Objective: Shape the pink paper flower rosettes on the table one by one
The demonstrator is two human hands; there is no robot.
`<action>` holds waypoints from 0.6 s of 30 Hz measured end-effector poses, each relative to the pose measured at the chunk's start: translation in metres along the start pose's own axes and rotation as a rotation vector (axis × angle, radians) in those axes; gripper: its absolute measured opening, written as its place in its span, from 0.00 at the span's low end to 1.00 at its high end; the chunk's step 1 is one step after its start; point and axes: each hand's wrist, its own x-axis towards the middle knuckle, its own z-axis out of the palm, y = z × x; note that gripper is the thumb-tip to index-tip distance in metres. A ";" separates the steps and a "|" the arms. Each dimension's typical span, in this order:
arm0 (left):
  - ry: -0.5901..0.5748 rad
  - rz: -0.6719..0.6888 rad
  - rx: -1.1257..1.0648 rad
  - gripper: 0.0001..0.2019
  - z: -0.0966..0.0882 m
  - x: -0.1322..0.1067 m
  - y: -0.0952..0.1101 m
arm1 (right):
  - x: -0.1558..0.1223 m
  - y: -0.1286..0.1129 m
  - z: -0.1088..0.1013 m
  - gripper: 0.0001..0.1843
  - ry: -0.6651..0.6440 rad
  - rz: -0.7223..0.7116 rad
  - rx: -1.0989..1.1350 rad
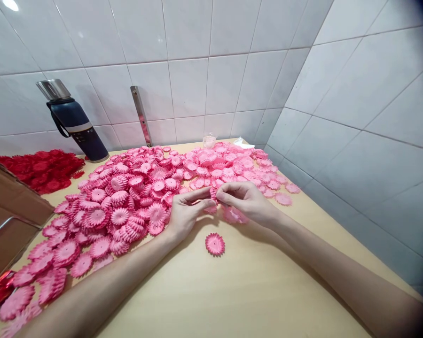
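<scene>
My left hand [188,211] and my right hand [248,202] meet above the middle of the table. Between their fingertips is a small pink petal disc [213,193], held edge-on. The left thumb and fingers pinch it from one side, the right thumb and forefinger from the other. A single pink petal disc [215,244] with a darker rim lies flat on the table below the hands. A large heap of darker pink petal discs [123,197] spreads to the left, partly stacked. Paler pink petal discs [229,162] lie behind the hands and to the right.
A dark blue flask [78,124] stands at the back left by red petal discs [42,169]. A cardboard box [14,216] borders the left edge. A small clear cup [209,140] and white paper [244,143] sit at the back. Tiled walls [190,84] enclose the table [254,291].
</scene>
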 end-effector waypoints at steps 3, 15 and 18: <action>-0.021 0.000 0.011 0.19 -0.001 0.000 -0.001 | -0.001 -0.003 0.001 0.13 0.010 -0.008 -0.044; -0.064 0.123 0.209 0.09 0.002 -0.001 0.001 | -0.003 -0.010 0.000 0.10 0.010 -0.242 -0.458; -0.099 0.091 0.181 0.09 0.002 -0.001 0.000 | -0.003 -0.012 0.001 0.09 0.021 -0.202 -0.399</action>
